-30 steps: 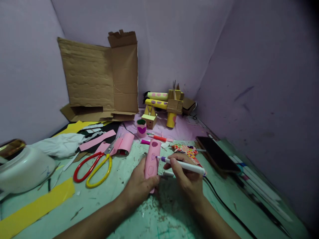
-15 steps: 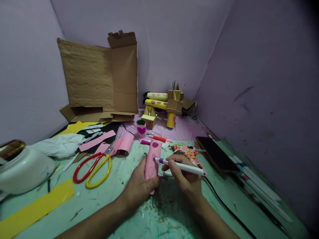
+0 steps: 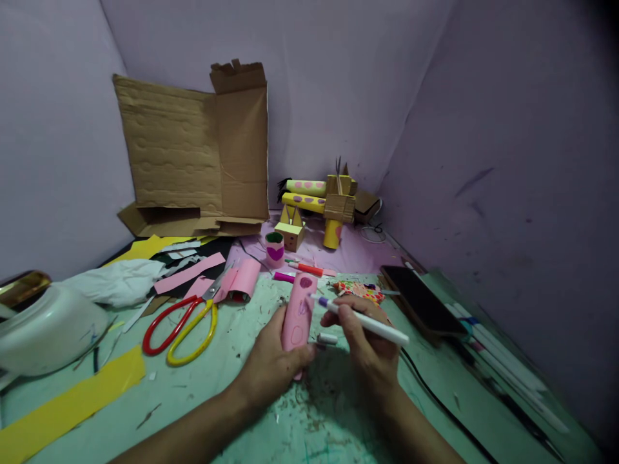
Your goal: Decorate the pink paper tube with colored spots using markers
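Note:
A pink tube (image 3: 297,322) is held near its lower end by my left hand (image 3: 271,361). It bears a filled purple spot at the top, a partly coloured one below and an outlined shape lower down. My right hand (image 3: 370,338) grips a white marker (image 3: 374,325) with a purple collar, its tip just beside the tube's right edge. Between the hands, a small white cap (image 3: 327,339) lies on the green table (image 3: 193,412).
Red-and-yellow scissors (image 3: 210,293) and a pink roll (image 3: 244,280) lie left. Behind stand a pink cup (image 3: 275,250), yellow cardboard figures (image 3: 333,206) and an opened cardboard box (image 3: 193,154). A phone (image 3: 423,299) and markers (image 3: 507,361) lie right, near a black cable (image 3: 435,399).
My right hand has moved slightly right and lifted the marker tip off the tube. The tube has shifted a little to the right, and the white cap now shows more fully.

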{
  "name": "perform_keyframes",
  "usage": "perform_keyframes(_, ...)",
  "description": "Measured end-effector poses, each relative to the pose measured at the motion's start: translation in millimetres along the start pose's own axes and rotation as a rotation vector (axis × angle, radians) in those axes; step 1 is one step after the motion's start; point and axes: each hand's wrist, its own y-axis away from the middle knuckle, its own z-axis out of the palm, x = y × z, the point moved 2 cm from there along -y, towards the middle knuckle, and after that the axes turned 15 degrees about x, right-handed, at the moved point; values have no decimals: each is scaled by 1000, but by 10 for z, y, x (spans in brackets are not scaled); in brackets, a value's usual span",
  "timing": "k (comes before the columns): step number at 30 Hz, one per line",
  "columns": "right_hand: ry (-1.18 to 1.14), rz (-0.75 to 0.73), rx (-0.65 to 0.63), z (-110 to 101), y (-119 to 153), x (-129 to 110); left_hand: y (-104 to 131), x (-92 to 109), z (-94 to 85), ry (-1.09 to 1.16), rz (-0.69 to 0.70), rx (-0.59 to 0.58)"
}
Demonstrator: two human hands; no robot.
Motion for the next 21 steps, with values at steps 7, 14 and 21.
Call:
perform_keyframes(7,-11,83,-119,98,35,89,-49,-76,-14,195,-87,-27)
perform_keyframes(14,-27,57,-215,105,77,79,-53,-59,-26,279,-141,51)
perform_keyframes(21,-67,170,-99,71,46,88,-102,-113,-61,262,-167,39)
